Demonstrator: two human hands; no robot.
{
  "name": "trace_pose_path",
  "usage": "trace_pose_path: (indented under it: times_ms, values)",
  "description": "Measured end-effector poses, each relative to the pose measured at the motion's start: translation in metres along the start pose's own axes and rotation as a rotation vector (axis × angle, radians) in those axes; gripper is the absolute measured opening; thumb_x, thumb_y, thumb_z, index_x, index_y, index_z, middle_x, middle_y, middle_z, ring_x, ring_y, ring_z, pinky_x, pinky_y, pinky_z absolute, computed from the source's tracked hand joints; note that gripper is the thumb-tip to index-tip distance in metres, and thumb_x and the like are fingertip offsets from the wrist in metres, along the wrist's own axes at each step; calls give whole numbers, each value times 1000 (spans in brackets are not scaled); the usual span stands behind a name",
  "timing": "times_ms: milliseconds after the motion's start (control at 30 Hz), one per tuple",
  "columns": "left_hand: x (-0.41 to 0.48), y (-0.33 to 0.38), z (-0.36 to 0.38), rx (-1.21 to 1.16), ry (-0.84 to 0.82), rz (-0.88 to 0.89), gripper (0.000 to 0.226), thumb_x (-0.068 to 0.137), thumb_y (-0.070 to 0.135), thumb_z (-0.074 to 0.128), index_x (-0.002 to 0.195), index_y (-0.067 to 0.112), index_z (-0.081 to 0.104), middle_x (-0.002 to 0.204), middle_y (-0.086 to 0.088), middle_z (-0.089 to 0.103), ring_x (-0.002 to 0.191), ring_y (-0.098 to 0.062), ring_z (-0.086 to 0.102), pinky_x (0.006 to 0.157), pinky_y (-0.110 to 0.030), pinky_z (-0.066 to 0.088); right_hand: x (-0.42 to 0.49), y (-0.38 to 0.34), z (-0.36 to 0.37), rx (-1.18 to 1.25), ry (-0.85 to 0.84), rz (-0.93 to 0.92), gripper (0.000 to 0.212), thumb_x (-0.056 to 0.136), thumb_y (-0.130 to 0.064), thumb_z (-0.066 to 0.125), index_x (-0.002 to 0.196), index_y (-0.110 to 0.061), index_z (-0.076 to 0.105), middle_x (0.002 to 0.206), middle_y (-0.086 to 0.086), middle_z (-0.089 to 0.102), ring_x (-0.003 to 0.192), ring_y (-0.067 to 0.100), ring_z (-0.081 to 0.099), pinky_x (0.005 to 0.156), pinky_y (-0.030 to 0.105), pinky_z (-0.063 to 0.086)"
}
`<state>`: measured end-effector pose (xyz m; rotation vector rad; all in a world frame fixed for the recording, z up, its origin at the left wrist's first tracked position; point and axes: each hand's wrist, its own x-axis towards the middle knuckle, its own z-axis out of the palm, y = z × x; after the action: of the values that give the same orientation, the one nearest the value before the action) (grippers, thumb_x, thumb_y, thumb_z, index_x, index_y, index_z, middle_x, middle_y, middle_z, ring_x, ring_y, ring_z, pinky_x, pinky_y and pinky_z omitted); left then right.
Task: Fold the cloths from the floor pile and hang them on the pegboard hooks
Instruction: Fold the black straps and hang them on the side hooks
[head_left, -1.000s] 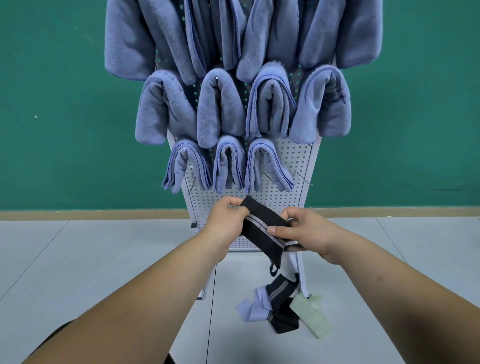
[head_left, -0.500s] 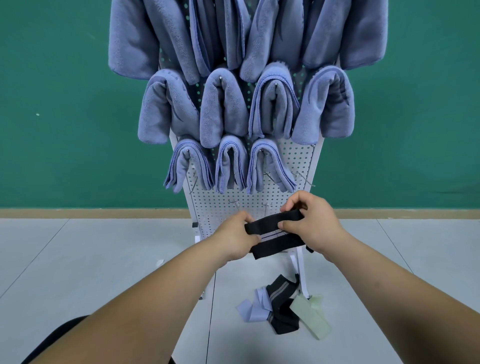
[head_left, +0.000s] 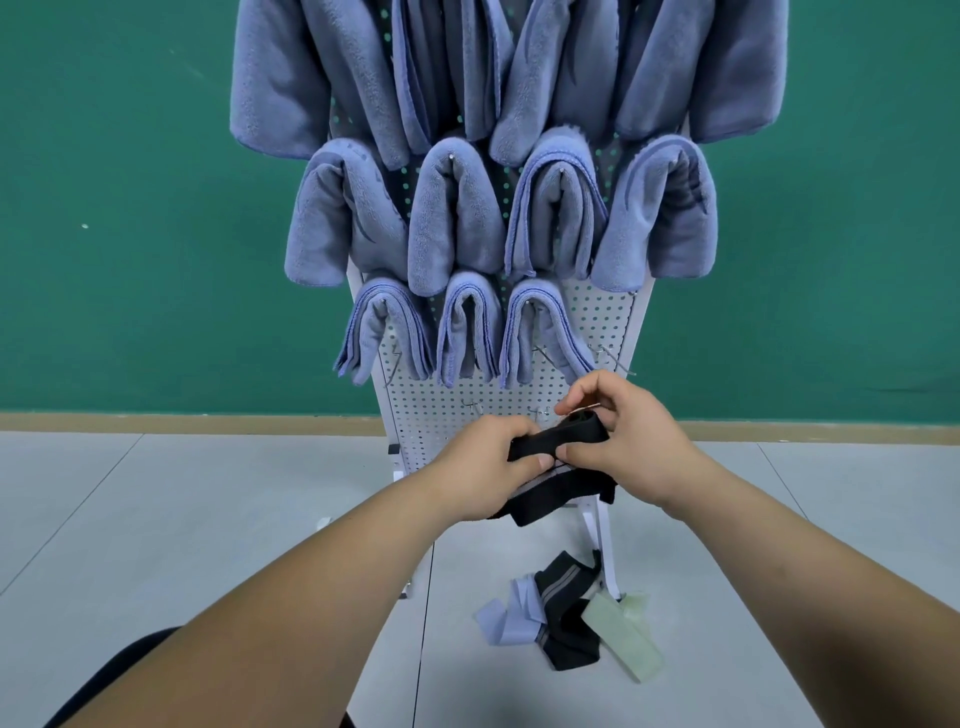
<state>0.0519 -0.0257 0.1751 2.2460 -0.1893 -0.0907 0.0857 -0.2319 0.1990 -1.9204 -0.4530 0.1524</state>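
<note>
I get a bright, even picture with soft light from overhead. The floor (head_left: 130, 545) carries only faint shadows around the pile (head_left: 563, 623). Wide-angle stretch swells the forearms (head_left: 291, 597) at the bottom edge and the towels (head_left: 363, 78) at the top. The black cloth (head_left: 561, 491) reads as a flat dark patch.

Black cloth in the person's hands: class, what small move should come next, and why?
Probably lift the black cloth onto the bare hook just above the right hand. The left hand and right hand both pinch it, already doubled over, and three blue cloths hang beside that hook.
</note>
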Motion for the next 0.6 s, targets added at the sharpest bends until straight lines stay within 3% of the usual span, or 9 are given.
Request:
trace_pose_path:
  times_ms: [100, 167, 333, 467, 500, 600]
  values:
    - [1, -3, -1, -61, 40, -25, 7, 94, 33, 77, 96, 29, 72, 89, 0, 74, 80, -20, 69, 77, -39, 59, -1, 6, -5, -3, -14, 60, 54, 76, -9, 93, 117, -28, 63, 115, -1, 67, 100, 19, 72, 85, 32, 63]
    - [2, -5, -3, -138, 72, -56, 12, 90, 33, 82, 93, 28, 72, 91, -4, 76, 78, -16, 68, 81, -38, 58, -3, 8, -11, 0, -42, 104, 46, 78, -15, 94, 114, -25, 68, 110, -1, 74, 97, 19, 74, 85, 26, 62]
    - [1, -4, -1, -329, 29, -95, 17, 87, 22, 87, 91, 25, 71, 102, -12, 77, 79, -15, 70, 85, -42, 60, -3, 12, -20, -14, -54, 126, 24, 83, -21, 91, 102, -29, 79, 100, -8, 81, 106, 14, 73, 95, 30, 55]
    - [1, -3, 0, -331, 3, -133, 20, 88, 17, 85, 100, 23, 70, 109, -13, 75, 92, -28, 75, 92, -47, 62, -3, 8, -19, 63, -17, 128, 26, 83, -5, 88, 104, -19, 79, 91, -6, 80, 75, 2, 71, 59, 11, 49]
    - [0, -2, 1, -344, 1, -144, 21, 88, 16, 85, 102, 22, 70, 110, -12, 75, 95, -30, 76, 90, -46, 63, -3, 6, -18, 67, -2, 128, 29, 82, -3, 88, 104, -18, 78, 90, -7, 79, 72, -1, 69, 58, 11, 49]
    - [0, 2, 2, -419, -34, -201, 21, 92, 16, 81, 107, 17, 66, 109, -9, 78, 88, -23, 77, 77, -37, 63, 1, 10, -17, 25, 61, 111, 37, 77, -6, 92, 107, -24, 79, 103, -8, 80, 95, 7, 75, 87, 26, 58]
